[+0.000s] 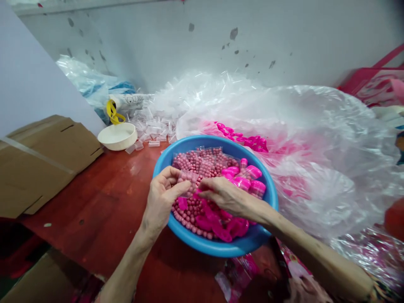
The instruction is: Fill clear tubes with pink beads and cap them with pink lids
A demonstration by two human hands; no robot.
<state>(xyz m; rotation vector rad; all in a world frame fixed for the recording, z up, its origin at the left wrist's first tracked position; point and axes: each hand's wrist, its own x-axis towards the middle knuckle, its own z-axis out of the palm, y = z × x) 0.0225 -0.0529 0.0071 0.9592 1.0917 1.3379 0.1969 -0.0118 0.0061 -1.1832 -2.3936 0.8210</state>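
Observation:
A blue plastic basin [192, 244] sits on the red floor, filled with pink beads [189, 216], small clear packets of beads and pink plastic pieces [244, 176]. Over the basin, my left hand [162, 198] pinches a small clear packet of pink beads [188, 179] between thumb and fingers. My right hand [222, 195] reaches in from the right, its fingertips closed on the same packet's right edge.
A white bowl [117, 136] with a yellow loop stands at the back left beside loose clear packets [154, 126]. Cardboard boxes [38, 162] lie at left. Big clear plastic bags [315, 168] holding pink pieces fill the right. A wall rises behind.

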